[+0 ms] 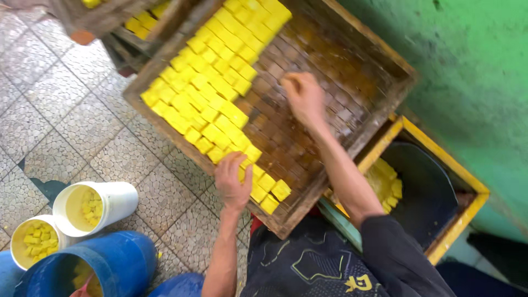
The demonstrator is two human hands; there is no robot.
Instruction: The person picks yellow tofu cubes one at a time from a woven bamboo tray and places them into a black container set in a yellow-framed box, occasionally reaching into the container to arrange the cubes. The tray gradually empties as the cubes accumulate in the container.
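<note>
A wide wooden tray (379,71) lies tilted in front of me, its slatted bottom wet and brown on the right half. Rows of yellow cubes (212,82) cover its left half. My left hand (232,179) rests palm down on the cubes near the tray's front edge, fingers together. Farther up, my right hand (303,98) reaches onto the bare slats beside the yellow rows, fingers curled; whether it holds a cube is hidden.
A yellow-framed box (467,187) at right holds a dark tub and more yellow cubes (385,184). Two white buckets (118,198) (16,242) with cubes and a blue barrel (126,256) stand on the tiled floor at lower left. Another tray (104,19) lies at the top left. A green wall (473,66) is at right.
</note>
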